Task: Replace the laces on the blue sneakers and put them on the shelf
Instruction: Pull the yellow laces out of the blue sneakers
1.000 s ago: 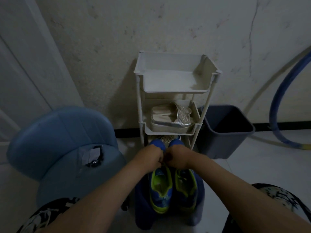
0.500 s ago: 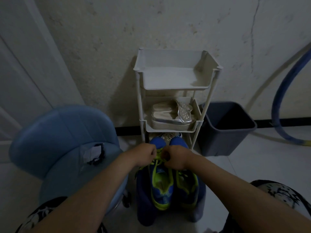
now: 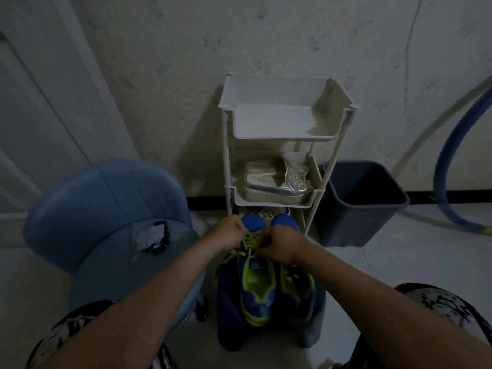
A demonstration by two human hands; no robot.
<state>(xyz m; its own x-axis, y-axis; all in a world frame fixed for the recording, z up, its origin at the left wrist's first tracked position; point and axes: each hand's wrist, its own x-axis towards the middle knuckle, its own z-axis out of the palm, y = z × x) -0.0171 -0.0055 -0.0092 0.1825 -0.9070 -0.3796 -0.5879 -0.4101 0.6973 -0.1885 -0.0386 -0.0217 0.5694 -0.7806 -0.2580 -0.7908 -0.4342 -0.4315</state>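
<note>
Left hand (image 3: 229,233), right hand (image 3: 280,245) drawn apart since one second ago; fingers of both pinch green lace (image 3: 249,239), now taut over blue sneakers (image 3: 257,291). Lacing apparently ongoing; shelf (image 3: 274,121) step pending.

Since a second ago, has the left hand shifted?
Yes. Against the shelf, the left hand has drawn left, off the right hand, pinching the green lace.

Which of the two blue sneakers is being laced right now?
The left sneaker: the yellow-green lace rising from it is pinched by the left hand and the right hand. The right sneaker beside it has no lace pulled up.
</note>
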